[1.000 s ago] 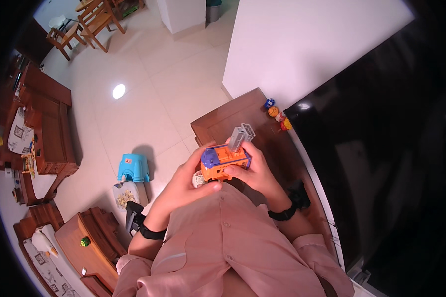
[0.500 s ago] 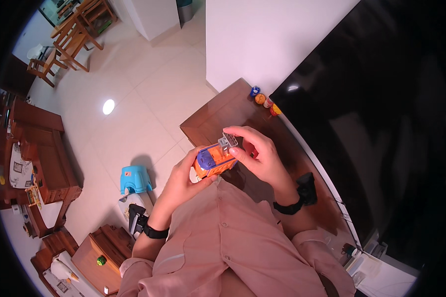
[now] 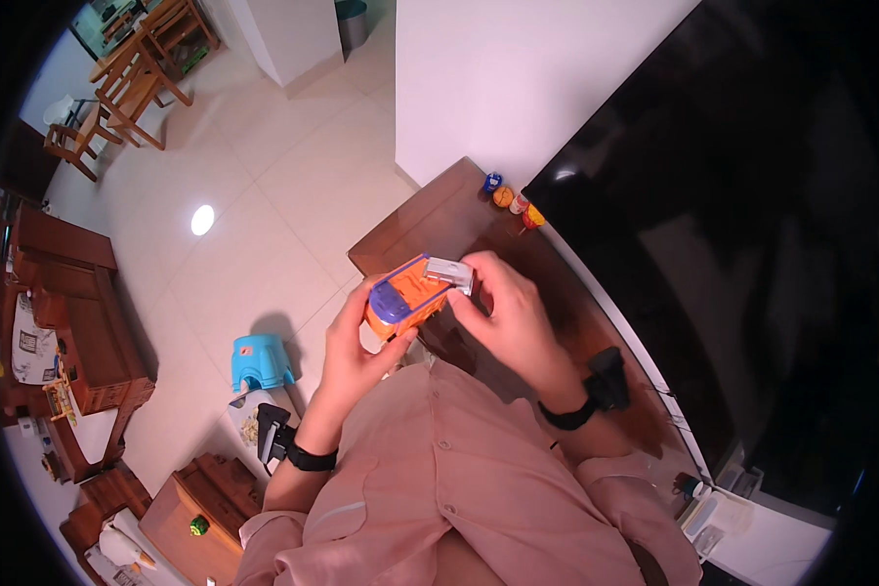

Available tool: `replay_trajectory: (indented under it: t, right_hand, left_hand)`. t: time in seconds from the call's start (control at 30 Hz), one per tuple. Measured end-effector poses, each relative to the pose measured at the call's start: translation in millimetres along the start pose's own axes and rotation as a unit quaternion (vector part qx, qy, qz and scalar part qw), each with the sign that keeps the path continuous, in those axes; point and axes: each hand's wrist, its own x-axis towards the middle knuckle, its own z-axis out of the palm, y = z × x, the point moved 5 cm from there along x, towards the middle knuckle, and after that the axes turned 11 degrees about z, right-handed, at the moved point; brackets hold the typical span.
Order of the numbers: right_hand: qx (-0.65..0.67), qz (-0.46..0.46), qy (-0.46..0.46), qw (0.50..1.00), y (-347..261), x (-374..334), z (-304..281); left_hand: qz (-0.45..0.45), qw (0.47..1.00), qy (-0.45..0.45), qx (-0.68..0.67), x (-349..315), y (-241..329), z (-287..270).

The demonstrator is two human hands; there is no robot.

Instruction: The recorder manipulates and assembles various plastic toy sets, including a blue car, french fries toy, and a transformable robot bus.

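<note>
My left hand (image 3: 352, 340) is closed round the near-left end of an orange toy vehicle (image 3: 418, 285) with a purple front and purple edges. The toy is held in front of my chest, tilted up toward the right. In the thumb and fingers of my right hand (image 3: 510, 311) is a small silver-grey box-like piece (image 3: 447, 272). It lies at the toy's far right end, overlapping its edge; whether it is fastened there I cannot tell. Each wrist wears a black strap.
Beyond my hands stands a brown wooden cabinet (image 3: 410, 223) with several small colourful figures (image 3: 503, 197) beside a large black screen (image 3: 713, 225). On the floor at left is a blue plastic stool (image 3: 261, 361). Wooden chairs (image 3: 137, 93) stand farther off.
The grey piece has been turned, so a smooth pale face shows instead of its gridded side, and it sits across the toy's end. Toy and both hands have shifted slightly left.
</note>
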Motion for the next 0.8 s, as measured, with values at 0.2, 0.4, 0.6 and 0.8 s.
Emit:
replay_trajectory:
  t: [0.2,0.4,0.6,0.8]
  right_hand:
    - [0.002,0.084,-0.004,0.996,2.7,-18.1,24.2]
    - [0.171,0.151,-0.054,0.972,-9.2,-15.8,35.7]
    - [0.261,0.171,-0.114,0.943,15.2,-18.9,24.6]
    - [-0.082,0.083,-0.109,0.987,56.4,-28.2,-5.1]
  left_hand:
    - [0.182,0.957,0.03,0.222,-3.1,-2.1,8.6]
    - [0.207,0.952,0.037,0.223,-2.9,-8.4,17.2]
    - [-0.012,0.991,0.016,-0.131,-12.2,-50.7,22.5]
    - [-0.06,0.978,-0.146,-0.137,-4.3,-48.5,33.9]
